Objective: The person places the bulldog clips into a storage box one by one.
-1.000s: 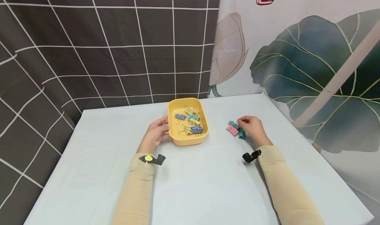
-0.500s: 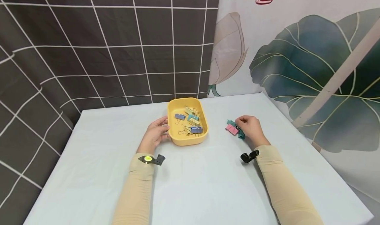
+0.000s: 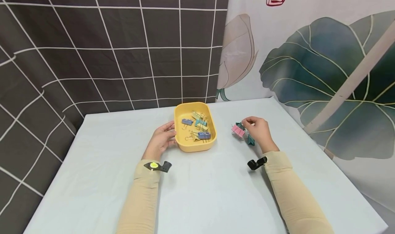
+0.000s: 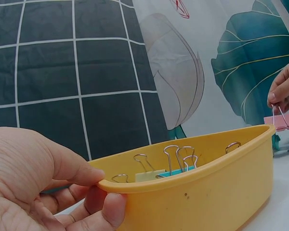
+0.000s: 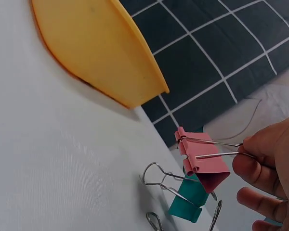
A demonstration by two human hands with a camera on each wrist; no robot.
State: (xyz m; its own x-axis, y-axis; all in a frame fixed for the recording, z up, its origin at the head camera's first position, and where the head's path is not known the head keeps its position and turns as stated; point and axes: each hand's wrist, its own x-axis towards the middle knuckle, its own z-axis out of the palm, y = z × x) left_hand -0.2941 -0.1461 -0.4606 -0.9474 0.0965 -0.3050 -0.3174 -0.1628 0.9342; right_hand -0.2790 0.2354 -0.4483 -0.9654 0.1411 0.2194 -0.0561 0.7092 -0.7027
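clips (image 3: 197,126) in tray (image 3: 180,143), tray left of loose clips (image 3: 249,140)

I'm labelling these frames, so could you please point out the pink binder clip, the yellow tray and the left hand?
pink binder clip (image 5: 205,169): right wrist view, on its pink body.
yellow tray (image 3: 197,145): head view, near rim.
left hand (image 3: 160,139): head view, back of hand.

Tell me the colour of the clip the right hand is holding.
Pink clip, clearest in the right wrist view.

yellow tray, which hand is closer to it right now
Left. The left hand grips the yellow tray at its near left rim, thumb over the edge. The right hand is off to the tray's right, apart from it, pinching the pink binder clip by its wire handles.
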